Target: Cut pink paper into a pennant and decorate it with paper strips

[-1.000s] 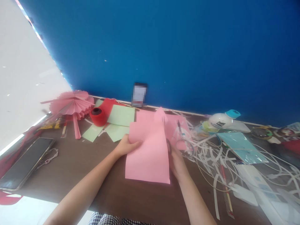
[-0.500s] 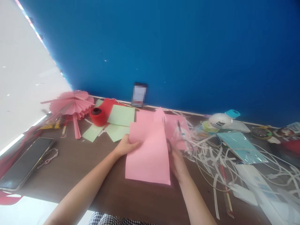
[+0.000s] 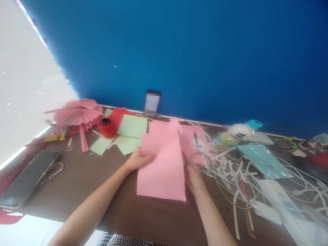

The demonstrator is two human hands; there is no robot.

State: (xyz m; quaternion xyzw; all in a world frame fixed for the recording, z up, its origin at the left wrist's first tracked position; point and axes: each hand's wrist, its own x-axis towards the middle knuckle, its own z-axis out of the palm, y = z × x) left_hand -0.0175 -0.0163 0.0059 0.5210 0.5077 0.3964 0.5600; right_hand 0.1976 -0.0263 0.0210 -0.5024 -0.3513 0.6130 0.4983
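Note:
A sheet of pink paper (image 3: 161, 174) is held up over the dark table, its upper part bent and parted near the scissors. My left hand (image 3: 138, 159) grips its left edge, thumb on top and the other fingers hidden underneath. At the right edge, my right hand (image 3: 192, 174) is closed on a pair of scissors (image 3: 183, 159); a dark handle loop shows, and a bit of blade stands by the paper's upper fold. The paper hides most of the right fingers. Behind it lies more pink paper (image 3: 188, 136) on the table.
Green paper pieces (image 3: 132, 126) and a red roll (image 3: 107, 127) lie left of centre, near pink pleated paper fans (image 3: 79, 114). A phone (image 3: 29, 179) rests at far left. White paper strips (image 3: 230, 167), cables, a white bottle (image 3: 241, 131) and a blue packet (image 3: 265, 160) crowd the right.
Almost nothing differs. The lower edge of the pink sheet has shifted very slightly; both hands keep their places.

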